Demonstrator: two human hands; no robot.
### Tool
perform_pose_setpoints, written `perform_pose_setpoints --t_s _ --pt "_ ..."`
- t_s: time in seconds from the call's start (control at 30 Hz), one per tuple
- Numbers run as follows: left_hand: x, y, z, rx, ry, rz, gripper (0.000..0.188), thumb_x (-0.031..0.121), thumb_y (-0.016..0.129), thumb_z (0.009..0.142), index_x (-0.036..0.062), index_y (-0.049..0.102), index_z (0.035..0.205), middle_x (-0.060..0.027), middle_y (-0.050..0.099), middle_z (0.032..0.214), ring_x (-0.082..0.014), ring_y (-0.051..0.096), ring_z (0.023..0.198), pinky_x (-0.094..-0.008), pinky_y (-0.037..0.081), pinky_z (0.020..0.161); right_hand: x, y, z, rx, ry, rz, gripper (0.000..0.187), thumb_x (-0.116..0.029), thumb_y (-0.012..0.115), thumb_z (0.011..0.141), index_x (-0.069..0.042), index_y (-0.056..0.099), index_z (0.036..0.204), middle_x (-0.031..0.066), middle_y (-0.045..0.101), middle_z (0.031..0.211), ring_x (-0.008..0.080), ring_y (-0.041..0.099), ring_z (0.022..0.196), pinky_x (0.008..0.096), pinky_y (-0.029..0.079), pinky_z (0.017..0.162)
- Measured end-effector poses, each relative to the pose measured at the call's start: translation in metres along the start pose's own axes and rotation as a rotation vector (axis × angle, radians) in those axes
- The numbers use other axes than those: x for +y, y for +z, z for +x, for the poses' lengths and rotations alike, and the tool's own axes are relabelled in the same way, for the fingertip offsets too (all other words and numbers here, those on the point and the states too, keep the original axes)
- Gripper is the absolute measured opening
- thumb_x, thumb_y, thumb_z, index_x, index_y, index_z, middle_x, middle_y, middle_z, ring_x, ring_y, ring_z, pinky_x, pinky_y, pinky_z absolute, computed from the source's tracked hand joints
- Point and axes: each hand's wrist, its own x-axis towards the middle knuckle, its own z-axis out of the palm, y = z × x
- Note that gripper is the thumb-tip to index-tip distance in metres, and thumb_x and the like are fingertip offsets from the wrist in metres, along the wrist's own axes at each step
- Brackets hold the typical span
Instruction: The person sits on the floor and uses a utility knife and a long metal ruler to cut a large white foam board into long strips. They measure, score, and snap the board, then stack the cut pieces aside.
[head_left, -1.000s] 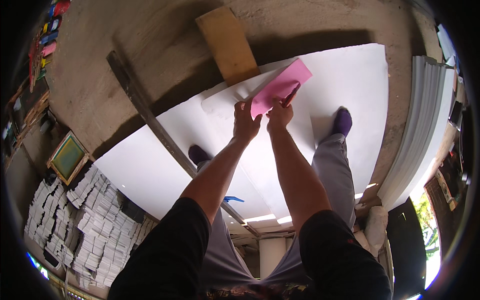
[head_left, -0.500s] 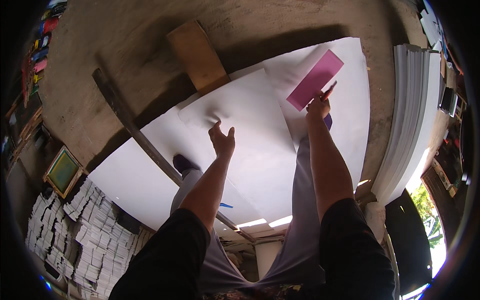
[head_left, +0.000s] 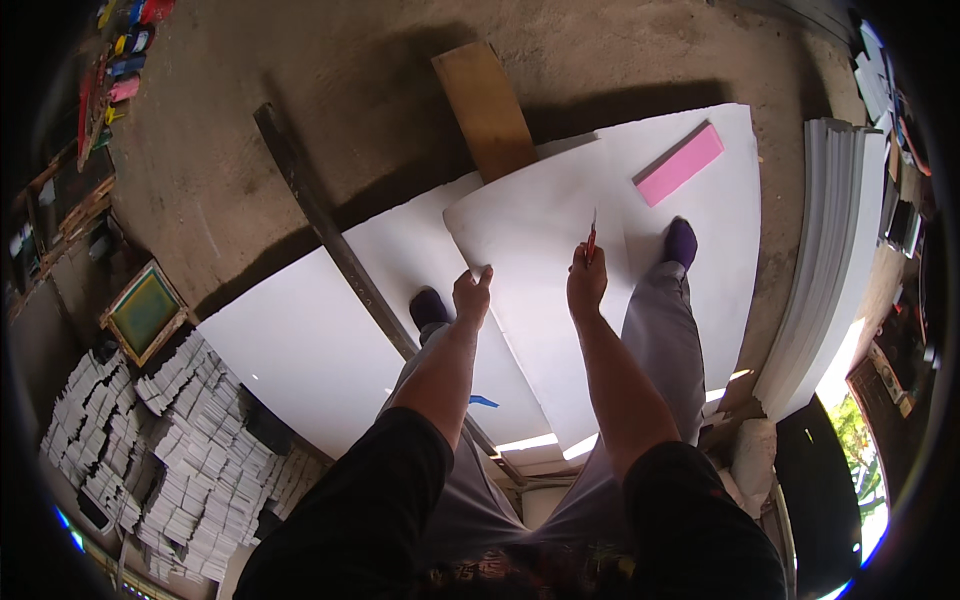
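My left grip pinches the edge of a white sheet, spread between my feet; my right grip clasps a red-handled tool over it. Pink block: ahead, right.

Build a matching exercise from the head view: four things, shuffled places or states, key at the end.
Things
1. Left hand
2. Right hand
3. Pink block
4. Green-centred frame

Places or states
A. Lies on white sheeting, ahead of the right foot
B. Holds a red-handled tool
C. Beside the stacks of white paper, far left
D. At the left edge of the upper white sheet

Pairs: 1-D, 2-B, 3-A, 4-C
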Motion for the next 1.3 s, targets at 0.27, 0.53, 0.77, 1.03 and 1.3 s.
perform_pose_setpoints --t_s 0.27,0.53,0.77,1.03,1.3 --pt "0.036 -0.055 -0.037 -0.311 0.136 0.156 0.034 0.029 0.072 0.099 -0.0030 0.070 0.110 -0.0149 0.076 0.089 -0.0254 0.072 0.070 -0.0377 0.055 0.066 -0.004 -0.042 -0.165 0.192 0.192 -0.163 0.030 -0.034 0.064 0.102 -0.006 0.068 0.112 0.0144 0.070 0.086 0.0285 0.068 0.082 0.0432 0.051 0.077" --pt "0.056 -0.090 -0.085 -0.385 0.095 -0.010 0.035 0.027 0.066 0.104 -0.0064 0.064 0.113 -0.0124 0.071 0.101 -0.0232 0.073 0.084 -0.0365 0.064 0.077 0.047 -0.039 -0.260 0.199 0.217 -0.035 0.074 -0.049 0.086 0.082 -0.003 0.065 0.135 0.0178 0.074 0.116 0.0332 0.070 0.113 0.0426 0.052 0.099" --pt "0.113 -0.119 -0.199 -0.414 0.014 -0.031 0.031 0.023 0.065 0.105 -0.0072 0.060 0.110 -0.0178 0.070 0.102 -0.0303 0.075 0.088 -0.0429 0.066 0.085 0.117 -0.087 -0.337 0.313 0.195 -0.138 0.077 -0.037 0.094 0.070 -0.012 0.062 0.136 0.0099 0.066 0.137 0.0329 0.065 0.122 0.0454 0.055 0.099" --pt "0.168 -0.154 -0.347 -0.480 0.076 -0.103 0.034 0.024 0.059 0.108 -0.0066 0.058 0.122 -0.0185 0.070 0.108 -0.0331 0.076 0.092 -0.0490 0.065 0.088 0.184 -0.181 -0.408 0.223 0.034 -0.268 0.057 -0.045 0.079 0.089 -0.011 0.059 0.129 0.0121 0.071 0.120 0.0361 0.072 0.103 0.0482 0.060 0.081" --pt "0.243 -0.165 -0.530 -0.530 0.695 -0.152 0.050 0.034 0.063 0.106 -0.0081 0.053 0.130 -0.0188 0.067 0.113 -0.0313 0.072 0.100 -0.0451 0.060 0.092 0.108 -0.275 -0.452 0.520 -0.287 -0.165 0.023 -0.033 0.069 0.098 -0.011 0.064 0.099 0.0149 0.074 0.088 0.0393 0.072 0.073 0.0513 0.057 0.064"
